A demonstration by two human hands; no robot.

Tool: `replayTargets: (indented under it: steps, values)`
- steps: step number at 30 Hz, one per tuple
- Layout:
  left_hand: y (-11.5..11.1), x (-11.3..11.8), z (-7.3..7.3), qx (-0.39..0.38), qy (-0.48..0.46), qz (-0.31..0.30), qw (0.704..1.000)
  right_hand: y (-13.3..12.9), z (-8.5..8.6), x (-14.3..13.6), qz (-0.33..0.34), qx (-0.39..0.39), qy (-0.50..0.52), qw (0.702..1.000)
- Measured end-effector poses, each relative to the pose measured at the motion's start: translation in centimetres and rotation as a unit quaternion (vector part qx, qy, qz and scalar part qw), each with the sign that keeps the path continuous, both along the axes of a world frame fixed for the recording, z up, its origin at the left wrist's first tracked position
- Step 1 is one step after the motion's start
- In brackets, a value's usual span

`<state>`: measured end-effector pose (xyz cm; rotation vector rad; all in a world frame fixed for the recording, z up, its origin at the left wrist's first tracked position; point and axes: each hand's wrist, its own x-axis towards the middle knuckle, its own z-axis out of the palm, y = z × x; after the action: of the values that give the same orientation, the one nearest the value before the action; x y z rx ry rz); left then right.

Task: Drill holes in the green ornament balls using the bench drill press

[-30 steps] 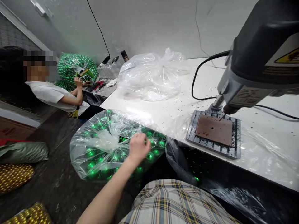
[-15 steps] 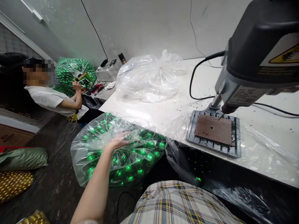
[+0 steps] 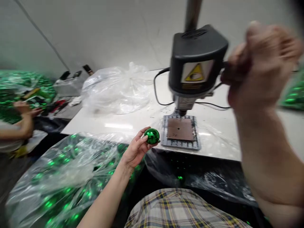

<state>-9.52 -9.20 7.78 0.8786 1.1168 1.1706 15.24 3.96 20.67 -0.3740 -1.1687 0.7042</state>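
Observation:
My left hand point(image 3: 137, 150) is closed on a shiny green Christmas ball point(image 3: 151, 136), held in the fingertips above the table's front edge. Just right of it stands a small drill press point(image 3: 198, 61), with a brown board point(image 3: 180, 129) that has one hole in it lying on its grey slotted base point(image 3: 180, 146). Raised on the right, my right hand point(image 3: 258, 63) is blurred and wrapped round the dark handle at the side of the press. Below my left arm, a clear plastic bag point(image 3: 68, 177) contains many green balls.
A knotted clear bag point(image 3: 118, 90) lies on the white table point(image 3: 118, 125). A black cable point(image 3: 155, 90) loops behind the press. At the far left, a co-worker's hands point(image 3: 25, 109) are near another bag of green balls point(image 3: 11, 88). Plastic film hangs below the table edge.
My left hand has left the bag and now holds a green ball near the drill press. My right hand has come into view on the press handle. The view has turned right.

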Motion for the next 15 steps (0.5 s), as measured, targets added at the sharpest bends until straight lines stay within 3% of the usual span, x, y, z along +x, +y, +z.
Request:
replayTargets:
  steps: [3,7,11,15]
  values:
    - [4.0,3.1,-2.0,0.051,0.027,0.012,0.998,0.5,0.1,0.8,-0.013,0.028,-0.001,1.000]
    - [7.7,5.6,-4.5,0.106,0.129,0.008,0.986,0.5,0.0,0.3,-0.006,0.001,-0.017,1.000]
    - [9.1,6.9,-5.9,0.124,0.230,0.000,0.965,0.1,0.2,0.3,-0.007,-0.003,-0.025,1.000]
    - [9.3,7.7,-6.3,0.164,0.301,0.017,0.939,0.1,0.4,0.4,-0.007,0.009,-0.023,1.000]
